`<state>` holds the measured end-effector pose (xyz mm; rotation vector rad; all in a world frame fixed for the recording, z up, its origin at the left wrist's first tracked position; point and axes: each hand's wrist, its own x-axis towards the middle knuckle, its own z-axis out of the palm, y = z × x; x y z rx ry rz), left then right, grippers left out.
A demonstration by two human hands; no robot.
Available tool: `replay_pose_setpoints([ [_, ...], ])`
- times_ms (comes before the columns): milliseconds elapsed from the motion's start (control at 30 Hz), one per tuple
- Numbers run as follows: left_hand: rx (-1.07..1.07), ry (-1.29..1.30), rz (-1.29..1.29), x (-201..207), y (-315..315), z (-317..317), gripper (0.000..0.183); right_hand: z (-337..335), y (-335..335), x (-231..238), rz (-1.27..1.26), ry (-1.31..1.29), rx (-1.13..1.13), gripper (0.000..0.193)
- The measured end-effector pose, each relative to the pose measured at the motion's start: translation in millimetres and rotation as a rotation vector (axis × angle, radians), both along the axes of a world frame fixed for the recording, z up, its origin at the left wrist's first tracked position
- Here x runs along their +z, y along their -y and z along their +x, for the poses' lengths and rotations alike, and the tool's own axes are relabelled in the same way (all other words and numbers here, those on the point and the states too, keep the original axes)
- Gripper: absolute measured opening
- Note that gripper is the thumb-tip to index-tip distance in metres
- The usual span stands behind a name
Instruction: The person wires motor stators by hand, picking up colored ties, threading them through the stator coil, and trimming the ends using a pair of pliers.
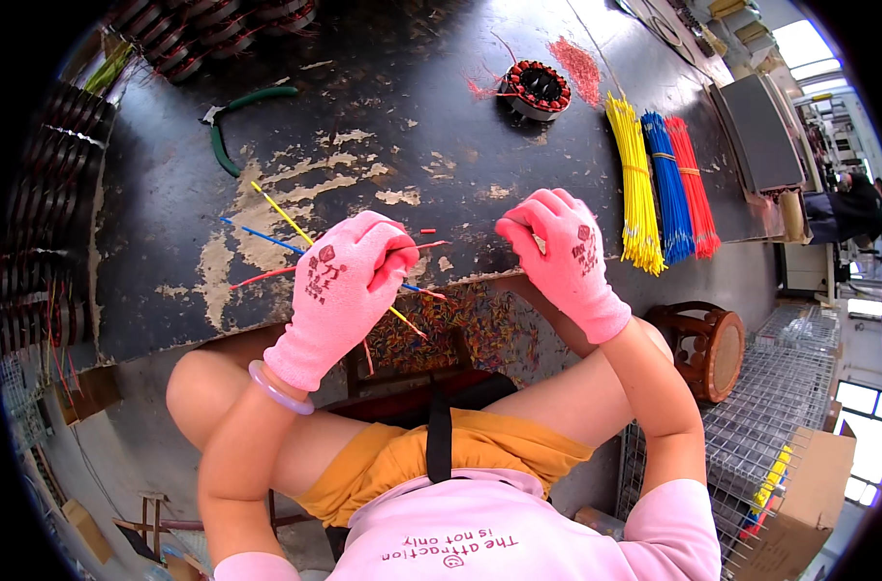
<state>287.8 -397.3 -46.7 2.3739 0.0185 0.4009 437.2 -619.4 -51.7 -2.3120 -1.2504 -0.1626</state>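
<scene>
I note the pink fabric-gloved left hand (352,263) pinching slim yellow, blue and red plastic-coated wires (284,213) mid-length, presumably to control both ends; right of it, the pink fabric-gloved right hand (563,254) curls, contents unclear.

The head-worn fisheye looks down onto the table (412,102).

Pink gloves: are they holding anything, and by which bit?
Left hand: a yellow wire, blue wire and red wire, between their ends. Right hand: I can't tell.
</scene>
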Motion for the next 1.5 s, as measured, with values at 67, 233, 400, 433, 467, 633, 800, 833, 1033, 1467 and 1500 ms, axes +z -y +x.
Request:
replay_pose_setpoints([
  [67,0.024,-0.029,-0.03,2.0,-2.8,-1.1,0.008,-6.1,-21.5,-1.1,0.149,-0.114,0.114,0.012],
  [233,0.084,-0.036,-0.058,3.1,-17.9,-8.6,0.009,-16.7,-42.1,-13.9,-0.069,0.043,0.29,0.023],
  [400,0.08,-0.032,-0.005,1.6,-19.1,-7.7,0.01,-46.4,6.3,-8.6,0.006,-0.06,0.229,0.027],
  [433,0.072,-0.028,-0.002,0.8,-17.3,-5.0,0.011,-49.1,7.5,-2.6,0.029,-0.087,0.183,0.028],
  [467,0.057,-0.024,0.001,0.7,-13.2,-2.7,0.011,-44.9,-6.0,2.8,0.141,-0.107,0.134,0.027],
  [633,0.005,0.046,0.151,32.4,-19.8,-2.7,0.021,-22.7,-67.3,23.7,0.033,-0.91,0.118,0.03],
  [800,-0.094,-0.173,0.354,68.2,-45.9,-30.9,0.065,-8.2,-75.9,20.9,0.005,-0.987,0.174,0.026],
  [833,-0.103,-0.235,0.354,70.2,-47.2,-35.3,0.075,-9.6,-76.0,20.9,0.009,-0.983,0.19,0.025],
  [1033,-0.188,-0.255,0.375,41.0,-59.6,-35.1,0.096,-14.3,-80.4,22.8,-0.009,-1.091,0.163,0.019],
  [1467,-0.158,-0.156,0.337,27.7,-60.7,-37.4,0.098,27.0,-188.2,47.5,-0.211,-0.109,0.158,0.067],
  [1500,-0.166,-0.157,0.338,27.0,-60.6,-36.2,0.098,24.6,-222.9,44.2,-0.31,-0.042,0.136,0.082],
])
